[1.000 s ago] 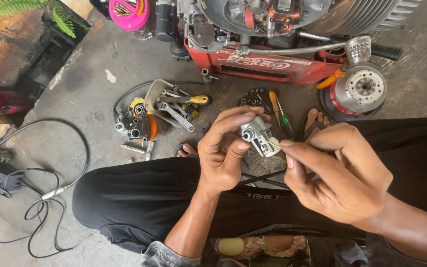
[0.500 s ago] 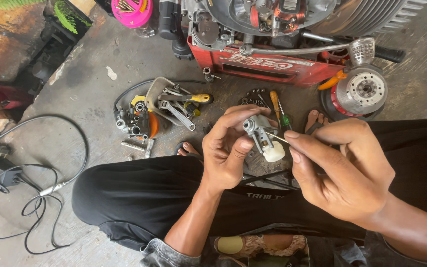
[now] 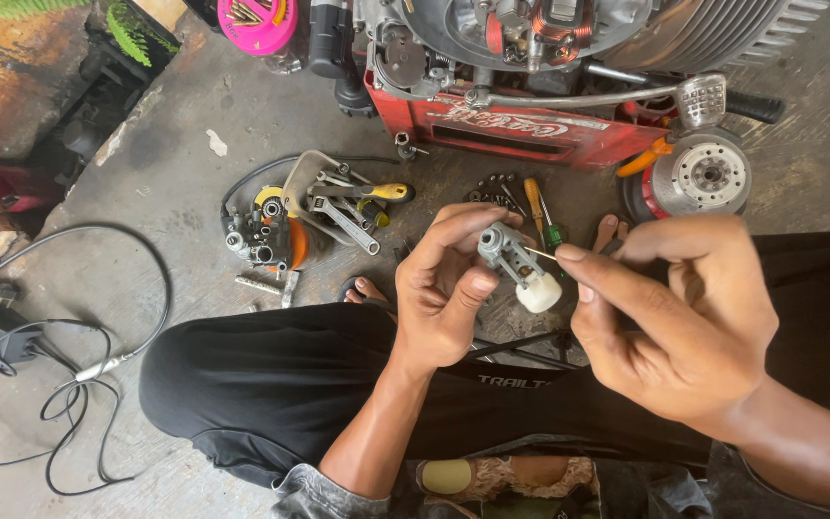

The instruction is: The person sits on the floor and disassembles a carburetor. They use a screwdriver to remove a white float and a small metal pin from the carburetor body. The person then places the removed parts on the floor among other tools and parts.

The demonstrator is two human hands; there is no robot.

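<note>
The left hand (image 3: 449, 288) held a small grey metal part with a white plastic float (image 3: 521, 269) above the person's lap, thumb and fingertips pinched around its metal body, the white end pointing down and right. The right hand (image 3: 684, 317) had thumb and forefinger pressed together on a thin metal pin (image 3: 538, 253), whose tip touched the part's metal body. On the concrete floor (image 3: 175, 163) beyond the knees lay a pile of spanners and sockets (image 3: 314, 216), two screwdrivers (image 3: 540, 207) and a round flywheel (image 3: 698, 173), all just beside a red crate (image 3: 530, 130) carrying an engine (image 3: 549, 29). Black cables (image 3: 40, 346) lay toward the floor's left edge.
</note>
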